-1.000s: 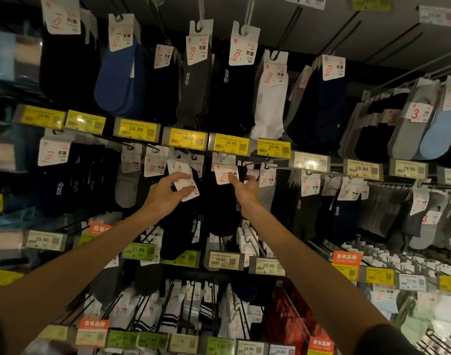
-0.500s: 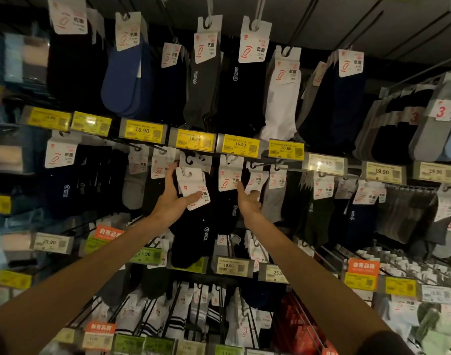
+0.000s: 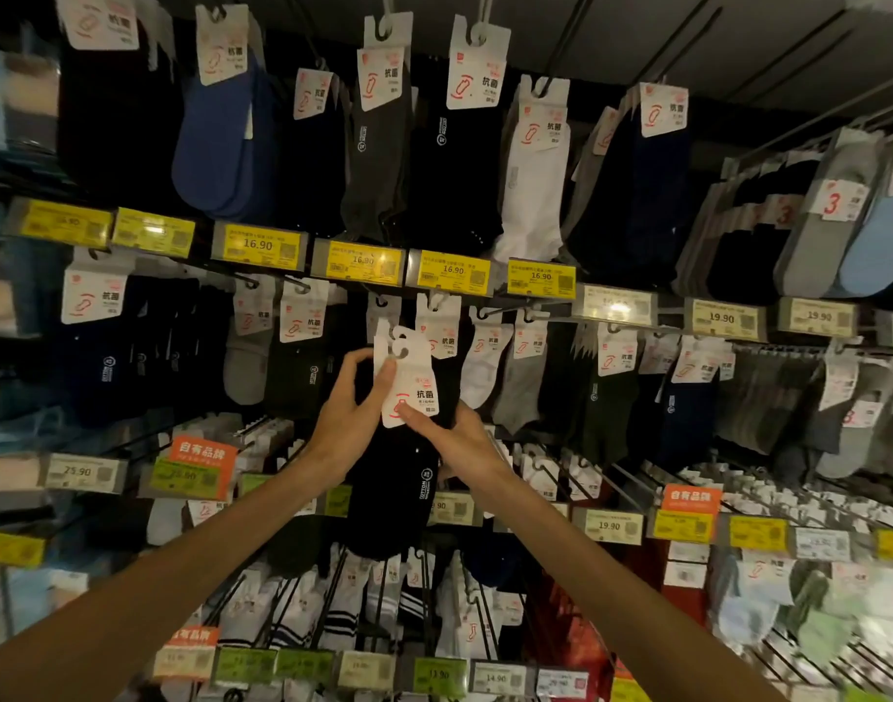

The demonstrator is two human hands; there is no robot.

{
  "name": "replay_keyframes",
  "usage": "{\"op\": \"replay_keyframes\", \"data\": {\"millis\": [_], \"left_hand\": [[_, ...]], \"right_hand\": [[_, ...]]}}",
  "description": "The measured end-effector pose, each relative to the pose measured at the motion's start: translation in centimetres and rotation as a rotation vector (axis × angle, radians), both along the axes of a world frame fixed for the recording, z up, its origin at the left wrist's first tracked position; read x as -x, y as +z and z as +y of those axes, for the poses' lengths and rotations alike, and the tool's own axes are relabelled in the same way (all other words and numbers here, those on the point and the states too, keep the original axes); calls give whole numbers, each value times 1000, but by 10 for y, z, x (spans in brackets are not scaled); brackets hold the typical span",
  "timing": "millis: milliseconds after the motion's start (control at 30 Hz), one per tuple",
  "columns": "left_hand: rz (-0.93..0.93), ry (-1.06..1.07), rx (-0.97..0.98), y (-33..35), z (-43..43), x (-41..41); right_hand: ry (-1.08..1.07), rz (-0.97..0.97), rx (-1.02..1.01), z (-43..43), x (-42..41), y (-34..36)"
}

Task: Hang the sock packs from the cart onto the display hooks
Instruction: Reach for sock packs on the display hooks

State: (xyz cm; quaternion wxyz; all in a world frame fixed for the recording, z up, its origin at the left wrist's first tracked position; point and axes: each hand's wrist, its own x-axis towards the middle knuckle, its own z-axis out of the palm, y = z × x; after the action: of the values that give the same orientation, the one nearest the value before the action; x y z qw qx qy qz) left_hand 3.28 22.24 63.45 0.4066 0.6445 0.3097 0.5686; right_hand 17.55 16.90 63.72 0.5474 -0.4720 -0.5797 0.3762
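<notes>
Matt black knit sock pack [image 3: 393, 499], smooth white card header [image 3: 415, 380]

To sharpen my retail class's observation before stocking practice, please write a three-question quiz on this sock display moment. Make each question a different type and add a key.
1. True or false: only the left hand holds the black sock pack.
2. Multiple choice: where does the left hand pinch the pack? A, at the toe end; B, on its white header card; C, on a price rail.
3. Fill in: the yellow price label just above the pack reads ____.

Key: 1 false, the right hand holds it too; 2 B; 3 16.90.
</notes>
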Motion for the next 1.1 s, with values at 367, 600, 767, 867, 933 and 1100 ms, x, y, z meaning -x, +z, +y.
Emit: {"op": "replay_keyframes", "data": {"millis": [367, 600, 767, 867, 933, 1100], "left_hand": [[-38, 287, 111, 2, 13, 3], [6, 277, 87, 12, 16, 18], [0, 197, 85, 18, 12, 21], [16, 190, 64, 22, 10, 25], [17, 192, 52, 23, 10, 28], [7, 198, -2, 19, 12, 31]], "right_hand": [[-193, 113, -172, -6, -6, 14], [-159, 171, -164, 5, -23, 49], [-207, 137, -215, 15, -14, 61], [-248, 202, -247, 22, -8, 58], [-282, 258, -256, 25, -6, 52], [-289, 310, -237, 29, -7, 45]]}}
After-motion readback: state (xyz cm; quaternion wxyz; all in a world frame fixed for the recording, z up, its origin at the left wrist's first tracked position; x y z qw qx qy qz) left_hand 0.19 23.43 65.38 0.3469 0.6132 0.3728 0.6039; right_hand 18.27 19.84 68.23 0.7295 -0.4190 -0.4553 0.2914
